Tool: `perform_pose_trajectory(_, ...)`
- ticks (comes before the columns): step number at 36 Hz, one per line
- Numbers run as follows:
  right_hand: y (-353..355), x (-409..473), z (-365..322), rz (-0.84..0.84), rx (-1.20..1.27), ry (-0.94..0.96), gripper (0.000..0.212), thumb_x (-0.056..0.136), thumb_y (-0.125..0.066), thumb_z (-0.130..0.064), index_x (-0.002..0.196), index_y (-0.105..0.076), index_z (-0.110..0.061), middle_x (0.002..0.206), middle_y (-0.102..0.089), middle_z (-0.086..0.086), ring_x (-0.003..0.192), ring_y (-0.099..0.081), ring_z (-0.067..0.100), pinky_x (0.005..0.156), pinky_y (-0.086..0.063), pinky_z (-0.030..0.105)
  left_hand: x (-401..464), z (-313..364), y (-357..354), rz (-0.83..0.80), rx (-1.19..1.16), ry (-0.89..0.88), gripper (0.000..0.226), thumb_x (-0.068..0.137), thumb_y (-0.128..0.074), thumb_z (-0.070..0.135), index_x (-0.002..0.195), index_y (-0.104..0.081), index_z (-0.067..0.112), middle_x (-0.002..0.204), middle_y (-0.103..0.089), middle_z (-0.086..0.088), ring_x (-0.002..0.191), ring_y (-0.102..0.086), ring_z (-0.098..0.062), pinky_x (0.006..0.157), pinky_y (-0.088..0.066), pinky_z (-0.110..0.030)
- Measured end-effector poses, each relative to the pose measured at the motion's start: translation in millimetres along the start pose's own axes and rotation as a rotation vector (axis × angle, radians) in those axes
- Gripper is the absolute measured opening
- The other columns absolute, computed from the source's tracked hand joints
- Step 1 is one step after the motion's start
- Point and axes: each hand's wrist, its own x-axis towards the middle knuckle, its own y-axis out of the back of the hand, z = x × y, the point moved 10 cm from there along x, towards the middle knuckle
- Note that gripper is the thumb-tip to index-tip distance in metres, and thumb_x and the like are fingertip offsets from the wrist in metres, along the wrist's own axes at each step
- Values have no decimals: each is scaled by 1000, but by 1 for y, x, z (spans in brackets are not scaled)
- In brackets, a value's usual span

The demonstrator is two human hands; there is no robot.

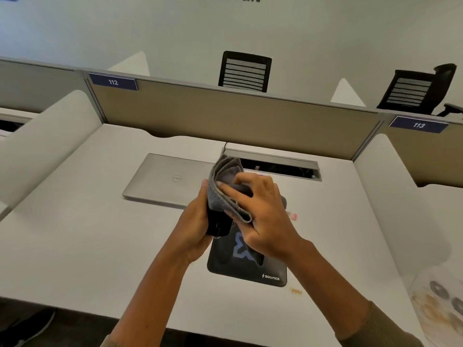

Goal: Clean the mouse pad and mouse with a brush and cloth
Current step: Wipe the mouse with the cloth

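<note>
**Mouse held up and wiped with the cloth above the pad**

Head view: there is only 1 view. The left hand (198,229) is curled around a black mouse (218,226) and holds it in the air, above the far end of the mouse pad (250,269). The right hand (260,216) presses a folded grey cloth (226,189) against the top of the mouse, with its fingers bent over the fabric. The long axis of the mouse seems to run from the person toward the partition, tilted upward at the far end, but the cloth hides most of it. Both hands touch it, the left one from the left side and below. The pad lies flat on the desk (75,246), directly under the hands. A closed laptop (167,179) rests to the left, near the pad. A pink tip, maybe the brush (292,216), shows just beside the right hand. I judge that the mouse wiping is in progress.
</note>
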Motion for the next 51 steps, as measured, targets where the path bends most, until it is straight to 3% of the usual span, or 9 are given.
perform_pose_trajectory(8, 10, -2, 42, 94, 138, -239, 35, 98, -64, -40, 129, -48, -37, 129, -44, -11, 118, -48, 23, 98, -53, 43, -3, -11, 10, 119, 17, 59, 51, 103, -33, 65, 121, -69, 34, 111, -78, -11, 104, -76, -29, 86, -63, -42)
perform_pose_trajectory(17, -26, -38, 67, -193, 0, -297, 42, 96, -71, -41, 135, -57, -35, 136, -41, -13, 118, -41, 15, 105, -48, 38, 6, -2, 26, 268, -181, 42, 51, 103, -39, 64, 119, -68, 25, 116, -76, -15, 108, -73, -33, 66, -63, -31)
perform_pose_trajectory(24, 8, -21, 65, 185, 231, -366, 47, 96, -65, -45, 138, -46, -31, 130, -45, -8, 120, -52, 20, 97, -57, 42, 13, -6, 29, 302, -195, 33, 56, 104, -35, 64, 130, -62, 22, 114, -78, -15, 105, -76, -32, 81, -62, -36)
perform_pose_trajectory(30, -12, -18, 24, 98, 43, -156, 69, 94, -77, -26, 148, -36, -40, 144, -41, -5, 127, -46, 23, 102, -53, 41, 17, -5, 28, 389, -239, 46, 42, 105, -38, 62, 102, -63, 28, 99, -76, -8, 91, -76, -24, 72, -62, -33)
perform_pose_trajectory(38, -51, -42, 16, -116, -15, -93, 72, 91, -79, -33, 146, -33, -46, 140, -42, -14, 119, -41, 11, 97, -51, 33, 25, -2, 41, 475, -274, 73, 63, 98, -40, 73, 132, -57, 23, 118, -71, -14, 107, -72, -33, 96, -59, -51)
perform_pose_trajectory(41, -69, -50, 41, -232, 345, -337, 41, 98, -65, -48, 132, -43, -57, 129, -49, -27, 117, -56, 12, 97, -53, 30, 30, 0, 45, 474, -302, 51, 78, 88, -44, 78, 137, -56, 19, 124, -70, -16, 114, -70, -34, 103, -56, -54)
perform_pose_trajectory(43, -69, -56, 59, -175, 678, -629, 29, 100, -61, -53, 127, -58, -44, 122, -66, -18, 112, -67, 14, 95, -57, 35, 34, 2, 46, 463, -340, 35, 92, 81, -46, 77, 152, -47, 17, 135, -67, -18, 123, -66, -36, 110, -51, -56)
perform_pose_trajectory(47, -65, -68, 94, -9, 1012, -1021, 37, 93, -61, -54, 112, -71, -24, 99, -81, -3, 93, -77, 14, 73, -59, 20, 41, -4, 56, 482, -406, 25, 82, 93, -43, 71, 157, -38, 20, 140, -60, -14, 130, -59, -39, 114, -47, -59)
perform_pose_trajectory(51, -74, -66, 106, 105, 1344, -1147, 51, 91, -67, -45, 127, -68, -8, 100, -79, 13, 87, -78, 25, 69, -62, 31, 52, -12, 66, 474, -453, 23, 69, 102, -47, 61, 155, -40, 18, 132, -61, -7, 131, -56, -36, 115, -46, -57)
